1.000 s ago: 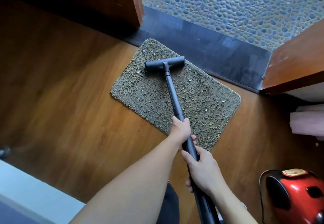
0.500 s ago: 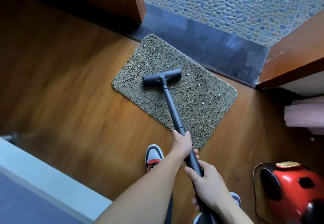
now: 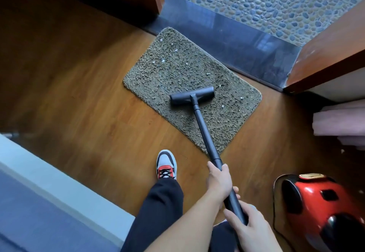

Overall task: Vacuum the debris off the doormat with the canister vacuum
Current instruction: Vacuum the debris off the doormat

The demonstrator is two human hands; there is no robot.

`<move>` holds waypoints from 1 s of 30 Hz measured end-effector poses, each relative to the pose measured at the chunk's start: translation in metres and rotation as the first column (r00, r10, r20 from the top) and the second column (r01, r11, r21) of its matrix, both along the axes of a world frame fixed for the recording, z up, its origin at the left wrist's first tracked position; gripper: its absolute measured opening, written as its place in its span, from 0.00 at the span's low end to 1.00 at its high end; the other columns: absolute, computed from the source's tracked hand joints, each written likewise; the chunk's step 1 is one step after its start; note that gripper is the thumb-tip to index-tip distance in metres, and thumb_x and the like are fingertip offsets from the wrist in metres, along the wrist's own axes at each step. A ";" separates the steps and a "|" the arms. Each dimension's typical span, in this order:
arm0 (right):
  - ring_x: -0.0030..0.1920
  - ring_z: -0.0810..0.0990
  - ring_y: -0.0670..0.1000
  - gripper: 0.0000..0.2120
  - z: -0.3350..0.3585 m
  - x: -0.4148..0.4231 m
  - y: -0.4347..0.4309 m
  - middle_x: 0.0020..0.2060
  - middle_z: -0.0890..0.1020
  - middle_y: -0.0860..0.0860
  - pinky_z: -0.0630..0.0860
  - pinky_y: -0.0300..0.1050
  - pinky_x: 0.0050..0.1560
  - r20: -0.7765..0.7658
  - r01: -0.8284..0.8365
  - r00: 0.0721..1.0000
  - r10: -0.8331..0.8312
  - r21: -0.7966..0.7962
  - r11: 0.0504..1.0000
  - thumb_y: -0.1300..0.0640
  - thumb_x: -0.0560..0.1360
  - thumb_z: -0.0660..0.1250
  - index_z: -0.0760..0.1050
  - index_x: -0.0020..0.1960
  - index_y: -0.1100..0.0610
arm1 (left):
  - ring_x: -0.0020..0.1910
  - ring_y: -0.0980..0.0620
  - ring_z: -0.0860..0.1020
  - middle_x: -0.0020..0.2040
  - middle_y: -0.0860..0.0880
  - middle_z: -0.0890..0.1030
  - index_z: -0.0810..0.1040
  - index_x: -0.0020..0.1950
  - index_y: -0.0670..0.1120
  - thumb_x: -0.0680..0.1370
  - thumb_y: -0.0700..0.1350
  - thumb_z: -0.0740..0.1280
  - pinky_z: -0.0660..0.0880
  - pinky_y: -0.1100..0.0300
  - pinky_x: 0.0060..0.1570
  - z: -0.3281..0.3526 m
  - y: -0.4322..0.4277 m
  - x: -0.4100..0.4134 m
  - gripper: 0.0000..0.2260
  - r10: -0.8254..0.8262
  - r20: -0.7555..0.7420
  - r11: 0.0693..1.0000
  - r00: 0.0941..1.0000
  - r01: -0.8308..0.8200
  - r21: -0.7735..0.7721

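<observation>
**Floor head on the mat's near half, both hands on the wand**

The doormat point(image 3: 169, 78) is a shaggy olive-brown rectangle lying askew on the wood floor point(image 3: 79, 94), its far corner right at the dark stone threshold point(image 3: 227, 34). White flecks of debris point(image 3: 163, 60) dot the pile, mostly on the far half and toward the right-hand edge. The black floor head point(image 3: 192, 95) sits flat on the mat, close to its near long edge. The wand point(image 3: 204, 131) slants back from it over the mat's near corner.

The left hand point(image 3: 219, 180) is wrapped round the wand higher up, and the right hand point(image 3: 250, 230) clasps it just behind, the two almost touching. The red canister vacuum point(image 3: 316, 202) stands on the floor to the person's right, well clear of the mat, with a dark cord point(image 3: 275, 212) curving beside it.

A wide stretch of bare floor lies to the mat's left. On the right a wooden panel point(image 3: 325, 54) and a pink bundle point(image 3: 339, 123) crowd in. One shoe point(image 3: 166, 165) stands just short of the mat's near edge.
</observation>
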State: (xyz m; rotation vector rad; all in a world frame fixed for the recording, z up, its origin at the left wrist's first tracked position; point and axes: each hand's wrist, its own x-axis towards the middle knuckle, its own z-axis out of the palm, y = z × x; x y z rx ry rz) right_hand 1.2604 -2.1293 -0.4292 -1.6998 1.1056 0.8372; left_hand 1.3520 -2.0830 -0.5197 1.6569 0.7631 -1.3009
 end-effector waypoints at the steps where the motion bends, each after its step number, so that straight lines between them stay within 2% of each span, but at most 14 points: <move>1: 0.48 0.79 0.41 0.12 0.002 -0.002 -0.002 0.46 0.80 0.39 0.70 0.32 0.45 -0.019 -0.009 1.000 0.009 -0.002 1.000 0.46 0.78 0.70 0.75 0.60 0.41 | 0.26 0.46 0.76 0.40 0.45 0.74 0.63 0.59 0.48 0.83 0.51 0.55 0.84 0.40 0.41 0.000 -0.001 -0.005 0.09 -0.010 0.003 1.000 1.000 0.010 0.006; 4: 0.48 0.80 0.40 0.15 0.002 -0.005 -0.005 0.46 0.80 0.39 0.70 0.28 0.43 -0.050 -0.042 0.998 0.042 0.000 0.999 0.44 0.78 0.69 0.75 0.64 0.40 | 0.27 0.46 0.76 0.41 0.45 0.74 0.63 0.58 0.50 0.83 0.52 0.56 0.83 0.38 0.42 -0.002 -0.003 -0.012 0.09 0.004 -0.008 1.000 1.000 -0.004 0.019; 6: 0.50 0.80 0.41 0.17 0.000 -0.001 -0.005 0.48 0.81 0.40 0.71 0.32 0.45 -0.057 -0.052 0.997 0.052 0.011 0.999 0.44 0.79 0.68 0.74 0.67 0.41 | 0.26 0.48 0.76 0.41 0.45 0.74 0.63 0.62 0.49 0.83 0.52 0.56 0.84 0.43 0.40 -0.005 -0.004 -0.008 0.11 0.004 -0.006 1.000 1.000 -0.004 0.017; 8: 0.49 0.80 0.41 0.16 -0.002 0.006 -0.004 0.46 0.80 0.41 0.70 0.29 0.43 -0.036 -0.027 0.999 0.027 0.008 1.000 0.45 0.79 0.68 0.74 0.67 0.41 | 0.23 0.52 0.75 0.42 0.44 0.73 0.63 0.62 0.48 0.84 0.51 0.56 0.83 0.49 0.34 -0.007 -0.005 0.001 0.10 0.027 -0.016 1.000 1.000 -0.026 0.006; 10: 0.47 0.80 0.41 0.13 -0.004 0.017 -0.003 0.44 0.81 0.43 0.70 0.26 0.43 -0.014 -0.012 1.000 0.012 0.004 1.000 0.45 0.80 0.67 0.75 0.64 0.41 | 0.22 0.53 0.74 0.43 0.44 0.72 0.64 0.62 0.47 0.84 0.50 0.55 0.82 0.50 0.32 -0.010 -0.006 0.014 0.10 0.021 0.001 1.000 1.000 -0.021 0.001; 12: 0.41 0.81 0.43 0.10 -0.008 0.029 -0.003 0.39 0.82 0.46 0.74 0.33 0.43 0.019 -0.017 1.000 0.017 0.012 1.000 0.45 0.79 0.67 0.77 0.60 0.42 | 0.21 0.53 0.74 0.44 0.44 0.72 0.64 0.61 0.46 0.84 0.50 0.56 0.81 0.52 0.29 -0.014 -0.007 0.030 0.10 0.012 0.025 1.000 1.000 -0.012 0.011; 15: 0.26 0.82 0.48 0.08 -0.012 0.051 -0.006 0.28 0.82 0.51 0.82 0.46 0.39 0.024 -0.001 1.000 -0.001 0.061 0.998 0.44 0.79 0.65 0.77 0.56 0.44 | 0.21 0.53 0.75 0.45 0.43 0.73 0.64 0.61 0.45 0.84 0.50 0.56 0.79 0.54 0.27 -0.021 -0.011 0.055 0.11 -0.022 0.055 1.000 0.998 0.021 0.020; 18: 0.21 0.81 0.52 0.04 -0.008 0.077 -0.011 0.24 0.82 0.53 0.78 0.40 0.27 0.043 0.092 0.994 -0.097 0.106 0.990 0.47 0.82 0.64 0.75 0.55 0.45 | 0.22 0.52 0.75 0.45 0.43 0.72 0.63 0.60 0.45 0.84 0.50 0.56 0.81 0.52 0.29 -0.025 -0.021 0.081 0.10 -0.056 0.066 0.998 0.996 0.056 0.003; 20: 0.20 0.80 0.54 0.03 -0.006 0.093 -0.015 0.22 0.79 0.52 0.74 0.38 0.23 0.064 0.145 0.986 -0.152 0.108 0.984 0.50 0.82 0.63 0.75 0.53 0.47 | 0.24 0.50 0.76 0.46 0.43 0.73 0.63 0.60 0.45 0.84 0.50 0.56 0.82 0.48 0.32 -0.027 -0.032 0.097 0.10 -0.092 0.077 0.996 0.993 0.093 0.001; 23: 0.19 0.78 0.55 0.04 -0.006 0.106 -0.022 0.22 0.77 0.53 0.74 0.42 0.21 0.075 0.228 0.969 -0.235 0.092 0.969 0.52 0.82 0.64 0.74 0.50 0.51 | 0.27 0.46 0.77 0.45 0.42 0.75 0.63 0.58 0.46 0.83 0.51 0.56 0.83 0.40 0.39 -0.031 -0.049 0.113 0.10 -0.168 0.104 0.986 0.980 0.168 0.005; 26: 0.18 0.77 0.54 0.05 -0.007 0.115 -0.030 0.26 0.79 0.58 0.75 0.43 0.21 0.078 0.268 0.959 -0.274 0.082 0.960 0.52 0.82 0.64 0.75 0.50 0.52 | 0.34 0.42 0.82 0.47 0.41 0.78 0.63 0.56 0.49 0.79 0.55 0.56 0.83 0.37 0.44 -0.034 -0.063 0.122 0.12 -0.242 0.132 0.970 0.961 0.242 0.017; 30: 0.17 0.77 0.55 0.06 -0.009 0.116 -0.040 0.23 0.79 0.59 0.75 0.43 0.21 0.080 0.275 0.956 -0.284 0.104 0.956 0.52 0.82 0.64 0.74 0.50 0.54 | 0.27 0.46 0.78 0.43 0.43 0.74 0.63 0.59 0.46 0.82 0.51 0.56 0.83 0.40 0.40 -0.037 -0.070 0.122 0.10 -0.181 0.088 0.983 0.980 0.184 -0.021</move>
